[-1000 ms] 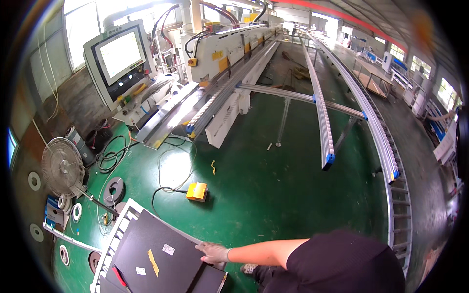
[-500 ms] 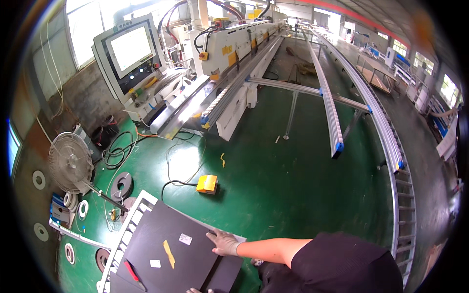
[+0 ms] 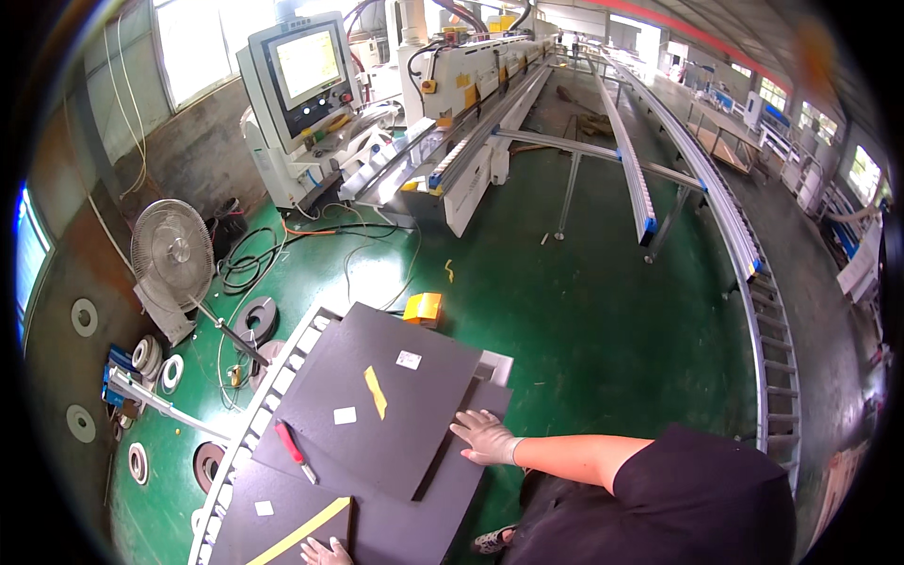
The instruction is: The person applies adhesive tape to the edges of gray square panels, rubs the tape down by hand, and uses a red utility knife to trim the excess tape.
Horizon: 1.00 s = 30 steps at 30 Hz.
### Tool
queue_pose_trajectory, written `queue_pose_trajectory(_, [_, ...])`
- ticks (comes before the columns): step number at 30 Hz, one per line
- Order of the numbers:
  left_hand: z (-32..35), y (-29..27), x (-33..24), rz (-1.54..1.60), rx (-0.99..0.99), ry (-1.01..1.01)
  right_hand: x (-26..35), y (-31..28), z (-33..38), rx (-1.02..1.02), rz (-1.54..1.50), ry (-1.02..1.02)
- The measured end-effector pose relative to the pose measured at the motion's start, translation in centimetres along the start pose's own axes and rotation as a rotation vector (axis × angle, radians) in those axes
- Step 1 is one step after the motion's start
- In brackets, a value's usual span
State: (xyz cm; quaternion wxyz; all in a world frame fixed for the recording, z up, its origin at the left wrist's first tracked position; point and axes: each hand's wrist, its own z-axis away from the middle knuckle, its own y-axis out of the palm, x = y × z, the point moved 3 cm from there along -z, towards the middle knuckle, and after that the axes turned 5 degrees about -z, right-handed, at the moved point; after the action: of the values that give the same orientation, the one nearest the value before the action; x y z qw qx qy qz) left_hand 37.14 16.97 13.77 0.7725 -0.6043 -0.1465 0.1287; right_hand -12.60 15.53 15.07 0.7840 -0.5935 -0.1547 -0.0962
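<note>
My right hand [image 3: 486, 437], in a pale glove, lies with spread fingers beside the right edge of a dark flat panel [image 3: 419, 353]. It rests on a larger dark panel [image 3: 414, 518] underneath. At the lower edge my left hand [image 3: 326, 553], gloved too and partly cut off, has its fingers apart on another dark panel [image 3: 240, 523] crossed by a yellow tape strip [image 3: 301, 529]. A red-handled utility knife [image 3: 295, 449] lies on the upper panel, near a white label [image 3: 346, 415], a second white label [image 3: 409, 360] and a short piece of yellow tape [image 3: 376, 392].
A roller frame [image 3: 243, 456] runs along the panels' left side. Beyond stand a floor fan [image 3: 174, 252], a yellow foot pedal [image 3: 423, 307] and a long machine with a screen [image 3: 307, 66]. Cables and rolls of edging [image 3: 256, 320] lie on the green floor. Long rails [image 3: 697, 169] extend at right.
The view has shifted, showing more of the near panels. My right hand has moved from the upper panel's far right corner to its right side. More of my left hand shows.
</note>
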Motion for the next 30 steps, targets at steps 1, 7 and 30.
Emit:
queue_pose_trajectory(1, [0.0, 0.8, 1.5, 0.053, 0.082, -0.017, 0.8, 0.4, 0.8, 0.034, -0.006, -0.001])
queue_pose_trajectory(7, [0.2, 1.4, 1.2, 0.056, 0.072, -0.006, 4.0, 1.2, 3.3, 0.157, 0.096, -0.041])
queue_pose_trajectory(30, [6.6, 3.4, 3.5, 0.052, -0.093, -0.006, 26.5, 6.4, -9.4, 0.050, -0.210, -0.465])
